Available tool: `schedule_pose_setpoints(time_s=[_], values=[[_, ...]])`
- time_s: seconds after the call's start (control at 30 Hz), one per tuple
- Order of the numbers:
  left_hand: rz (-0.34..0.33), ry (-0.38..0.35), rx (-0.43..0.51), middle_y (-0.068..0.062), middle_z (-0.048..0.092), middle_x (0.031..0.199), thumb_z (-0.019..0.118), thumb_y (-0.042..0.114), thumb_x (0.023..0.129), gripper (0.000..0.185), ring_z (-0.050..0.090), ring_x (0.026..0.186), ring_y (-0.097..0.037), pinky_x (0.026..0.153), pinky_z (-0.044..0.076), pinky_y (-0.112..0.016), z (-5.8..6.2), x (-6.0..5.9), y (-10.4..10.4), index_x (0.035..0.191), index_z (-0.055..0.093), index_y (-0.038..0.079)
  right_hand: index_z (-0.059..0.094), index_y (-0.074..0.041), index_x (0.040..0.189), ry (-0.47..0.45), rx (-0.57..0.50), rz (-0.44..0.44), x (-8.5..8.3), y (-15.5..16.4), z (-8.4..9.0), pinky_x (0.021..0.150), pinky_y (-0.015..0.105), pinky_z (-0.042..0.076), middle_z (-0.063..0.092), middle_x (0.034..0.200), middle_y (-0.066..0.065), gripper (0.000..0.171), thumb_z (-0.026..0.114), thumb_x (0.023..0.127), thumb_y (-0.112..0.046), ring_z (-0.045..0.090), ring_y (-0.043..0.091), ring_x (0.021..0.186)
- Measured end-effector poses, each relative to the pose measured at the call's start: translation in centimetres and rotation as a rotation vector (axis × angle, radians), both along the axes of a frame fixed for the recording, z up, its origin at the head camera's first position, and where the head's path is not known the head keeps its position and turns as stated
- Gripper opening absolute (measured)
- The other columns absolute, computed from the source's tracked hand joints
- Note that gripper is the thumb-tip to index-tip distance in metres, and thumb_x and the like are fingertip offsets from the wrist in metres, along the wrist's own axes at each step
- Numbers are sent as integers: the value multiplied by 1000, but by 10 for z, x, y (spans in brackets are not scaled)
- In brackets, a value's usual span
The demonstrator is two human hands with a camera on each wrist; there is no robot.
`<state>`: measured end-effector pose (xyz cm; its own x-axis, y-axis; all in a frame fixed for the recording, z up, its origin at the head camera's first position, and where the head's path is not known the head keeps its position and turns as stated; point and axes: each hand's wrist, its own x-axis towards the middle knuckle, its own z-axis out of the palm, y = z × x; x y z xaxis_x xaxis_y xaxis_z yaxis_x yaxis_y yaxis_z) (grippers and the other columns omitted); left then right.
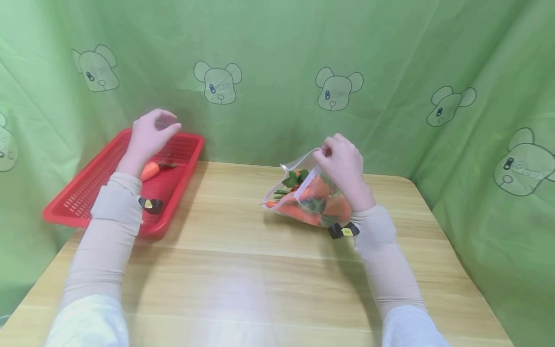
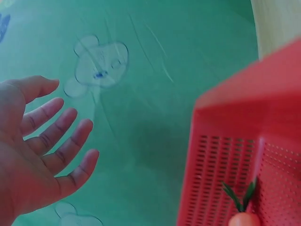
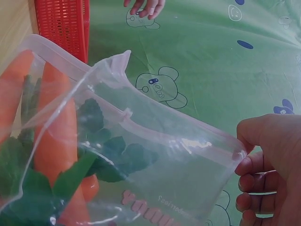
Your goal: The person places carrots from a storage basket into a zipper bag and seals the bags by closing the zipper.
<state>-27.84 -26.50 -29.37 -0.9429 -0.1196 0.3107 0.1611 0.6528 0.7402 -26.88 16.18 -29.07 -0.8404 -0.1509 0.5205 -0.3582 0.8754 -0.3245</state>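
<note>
My right hand (image 1: 344, 161) pinches the top corner of a clear zip bag (image 3: 188, 174) between thumb and forefinger. Inside the bag lie several orange carrots (image 3: 55, 127) and green leaves (image 3: 113, 155); its mouth gapes toward the left. Over the far end of a red plastic basket (image 1: 178, 202) hangs my left hand (image 1: 149, 132), fingers loosely bent and holding nothing. One carrot (image 1: 150, 171) with a green top rests in the basket beneath that wrist. The left wrist view shows the palm (image 2: 28, 160) empty, beside the basket's wall.
The basket stands at the left of a light wooden table (image 1: 225, 279), and the bag lies right of the middle. A green curtain (image 1: 277, 43) with printed bear heads hangs close behind the table and along both sides.
</note>
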Motion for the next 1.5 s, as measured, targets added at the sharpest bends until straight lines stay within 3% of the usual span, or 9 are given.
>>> schedule_pose_setpoints(time_s=[0.4,0.63,0.83,0.93,1.2,1.37,1.5], values=[[106,-1,50,-15,61,124,59,39,94,47,58,109,-20,96,46,-34,-31,-17,-27,127,59,5,59,-4,75,29,0,3,-1,1,-4,61,36,40,55,80,9,14,54,82,-16,49,26,72],[155,-60,38,-21,60,126,55,36,96,47,56,115,-31,101,43,-44,-53,-25,-45,129,57,3,59,-5,75,22,-5,-4,-1,1,-4,62,36,40,55,81,9,14,54,82,-16,50,26,73],[153,-77,-29,-26,61,123,58,29,95,43,55,116,-37,102,41,-48,-71,-33,-56,127,57,0,60,-5,75,20,-5,-4,-1,2,-4,62,36,40,55,81,9,14,53,82,-16,49,26,73],[145,-129,-68,-27,59,126,58,28,95,45,53,119,-40,104,39,-51,-78,-34,-61,129,55,-1,60,-5,75,28,-4,-1,0,2,-4,61,36,40,55,81,9,15,54,82,-16,50,26,72],[116,-380,-213,-26,49,138,63,35,89,62,40,125,-52,101,29,-67,-92,-32,-69,140,44,3,60,-5,75,31,-3,0,-1,2,-5,61,36,40,55,81,9,15,53,82,-16,50,26,72],[82,-453,-282,-30,44,139,63,29,88,64,33,125,-59,99,29,-69,-97,-30,-71,141,41,1,60,-5,75,31,-5,6,-1,2,-5,61,36,40,55,80,9,14,53,81,-16,49,26,72],[78,-501,-322,-30,47,133,58,26,87,57,38,118,-57,94,34,-68,-99,-25,-73,136,45,2,59,-5,75,24,-5,4,-1,2,-5,61,36,40,55,80,9,15,53,82,-16,49,26,72]])
